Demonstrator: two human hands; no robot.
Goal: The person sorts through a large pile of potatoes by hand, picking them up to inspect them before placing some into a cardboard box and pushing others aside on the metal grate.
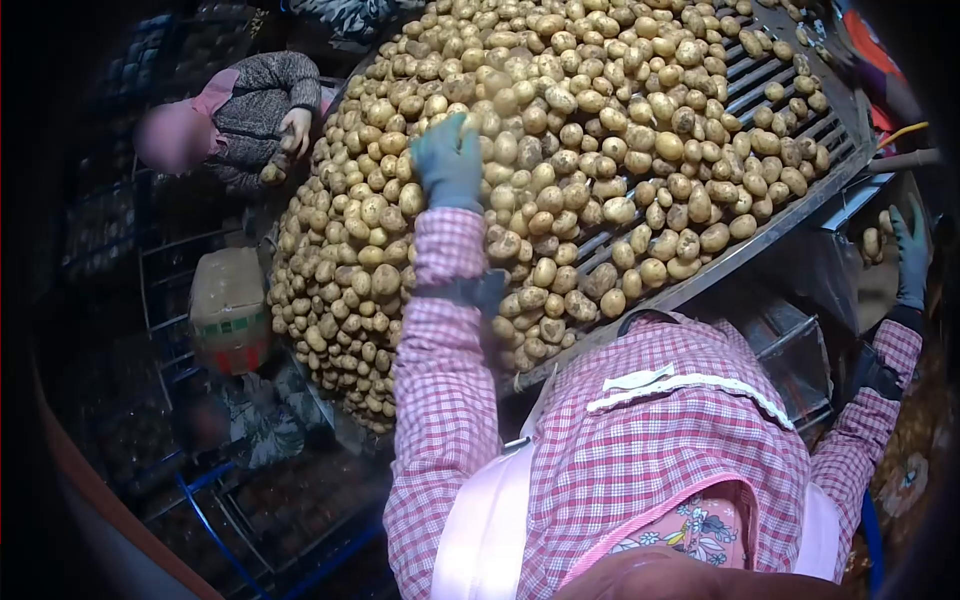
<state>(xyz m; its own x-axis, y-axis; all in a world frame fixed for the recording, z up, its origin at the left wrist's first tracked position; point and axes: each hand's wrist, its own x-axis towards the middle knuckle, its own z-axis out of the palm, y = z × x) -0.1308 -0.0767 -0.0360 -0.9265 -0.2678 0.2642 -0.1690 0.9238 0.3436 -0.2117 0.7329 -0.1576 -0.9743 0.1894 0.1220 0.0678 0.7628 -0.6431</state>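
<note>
A big heap of small yellow potatoes (560,150) lies on a slanted roller table (780,100) in front of me. My left hand (448,160), in a teal glove with a pink checked sleeve, rests flat on the heap near its middle, fingers spread over the potatoes. My right hand (910,255), also gloved, is raised off the table's lower right edge with fingers straight. Two loose potatoes (872,242) sit just left of it; whether they touch the glove is unclear.
A co-worker in a grey sweater (255,100) stands at the table's far left, one hand (295,130) on the potatoes. Another person in patterned clothing (255,420) bends below, under a tan and red covering (228,305). Dark crates (100,230) and blue metal frames (215,520) fill the left.
</note>
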